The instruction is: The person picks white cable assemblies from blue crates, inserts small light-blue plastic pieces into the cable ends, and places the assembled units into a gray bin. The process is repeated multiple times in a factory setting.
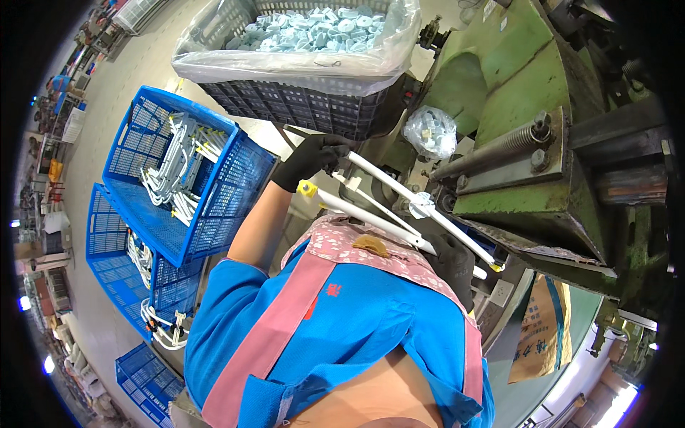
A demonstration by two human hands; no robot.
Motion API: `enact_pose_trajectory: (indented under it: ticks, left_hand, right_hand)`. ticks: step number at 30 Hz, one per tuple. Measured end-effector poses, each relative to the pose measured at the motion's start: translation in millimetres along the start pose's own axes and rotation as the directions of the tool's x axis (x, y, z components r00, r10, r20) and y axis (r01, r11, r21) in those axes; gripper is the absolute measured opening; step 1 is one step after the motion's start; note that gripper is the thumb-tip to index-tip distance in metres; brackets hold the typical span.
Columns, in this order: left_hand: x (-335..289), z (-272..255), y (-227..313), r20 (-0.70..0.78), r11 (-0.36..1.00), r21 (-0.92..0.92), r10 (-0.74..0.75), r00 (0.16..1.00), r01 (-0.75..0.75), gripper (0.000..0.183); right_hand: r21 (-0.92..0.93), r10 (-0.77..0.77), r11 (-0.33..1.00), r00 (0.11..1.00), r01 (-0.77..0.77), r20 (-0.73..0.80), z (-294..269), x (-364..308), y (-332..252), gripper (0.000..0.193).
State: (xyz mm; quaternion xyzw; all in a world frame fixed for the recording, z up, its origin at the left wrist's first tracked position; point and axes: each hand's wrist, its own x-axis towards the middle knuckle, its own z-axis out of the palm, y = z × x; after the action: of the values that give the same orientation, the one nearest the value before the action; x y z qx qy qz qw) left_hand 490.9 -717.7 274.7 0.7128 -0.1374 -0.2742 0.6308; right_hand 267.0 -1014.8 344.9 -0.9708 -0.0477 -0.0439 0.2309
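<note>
My left hand (312, 162), in a black glove, is closed on the upper left end of a folding white tube frame (385, 178). Two long tubes and a thinner strut make up this frame, with yellow tips at some ends. A pale blue-white round plastic piece (421, 205) sits on the upper tube. My right hand (453, 262), also dark-gloved, is wrapped round the lower tube near its right end; its fingertips are partly hidden. The frame lies slanted in front of my pink flowered apron (335, 239).
A black crate with a clear liner (364, 78) holds many pale blue plastic pieces. Blue baskets (207, 239) with white tube parts stand at left. A green machine (514, 185) fills the right, beside a clear bag of small parts (430, 133). A brown sack (539, 332) lies lower right.
</note>
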Motion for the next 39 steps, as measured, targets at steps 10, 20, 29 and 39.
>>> enact_pose_trajectory:
  ticks: [10, 20, 29, 39]
  left_hand:
    - [-4.2, 4.4, -14.6, -0.061, 0.979, -0.081, 0.183, 0.981, -0.187, 0.023]
    - [-9.1, 12.1, -5.5, -0.101, 0.988, -0.126, 0.081, 0.992, -0.093, 0.021]
    - [-11.8, 11.0, -8.8, -0.090, 0.991, -0.107, 0.074, 0.993, -0.083, 0.024]
    - [-16.9, 11.4, -13.0, -0.096, 0.979, -0.185, 0.065, 0.993, -0.082, 0.021]
  right_hand:
    - [-0.046, -0.281, 0.959, 0.926, 0.278, -0.253, -7.5, 34.8, -11.8, 0.025]
    - [-0.247, -0.287, 0.944, 0.917, 0.221, -0.277, -15.0, 36.3, 6.4, 0.020]
    - [-0.191, -0.218, 0.967, 0.942, 0.172, -0.255, -10.0, 40.9, 1.1, 0.018]
    - [-0.186, -0.085, 0.982, 0.968, 0.040, -0.238, -5.0, 40.8, -10.4, 0.017]
